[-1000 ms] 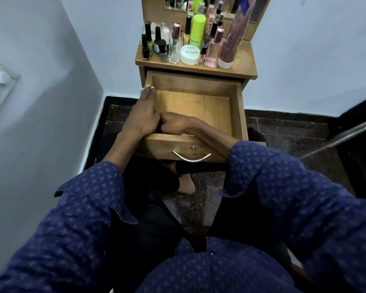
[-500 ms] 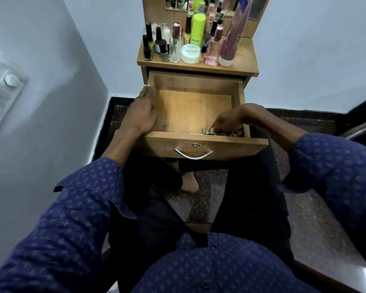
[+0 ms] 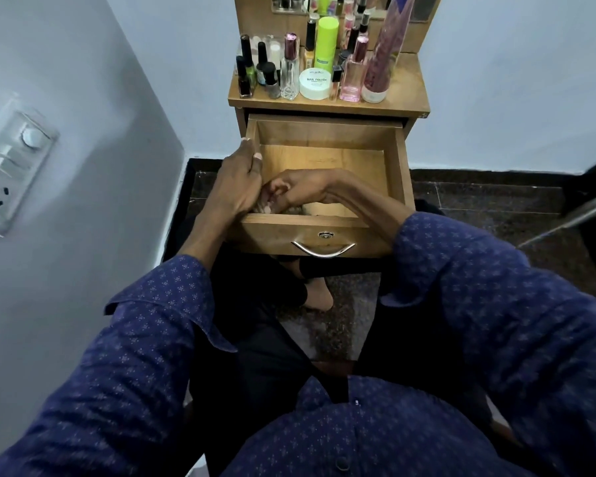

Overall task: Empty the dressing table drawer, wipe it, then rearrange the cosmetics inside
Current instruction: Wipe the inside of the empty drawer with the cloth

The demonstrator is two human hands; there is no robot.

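Note:
The wooden drawer (image 3: 402,166) of the dressing table is pulled out, and its floor is bare of cosmetics. My left hand (image 3: 238,187) rests on the drawer's left wall, fingers lying straight along the rim. My right hand (image 3: 307,191) is inside the drawer at the front left corner, fingers curled on a crumpled grey cloth (image 3: 295,211) pressed to the floor; most of the cloth is hidden under the hand. The cosmetics stand on the table top (image 3: 406,98): dark nail polish bottles (image 3: 246,75), a white jar (image 3: 315,83), a green bottle (image 3: 326,43), a pink perfume bottle (image 3: 353,75) and a tall purple tube (image 3: 381,53).
A curved metal handle (image 3: 322,250) sits on the drawer front. A wall with a switch plate (image 3: 11,166) is close on the left. A mirror (image 3: 324,3) rises behind the bottles. A metal bar (image 3: 572,215) slants at the right over the dark stone floor.
My right hand swept the cloth from the drawer's front left corner to the front right, then back to the front left. My left hand stayed on the left wall.

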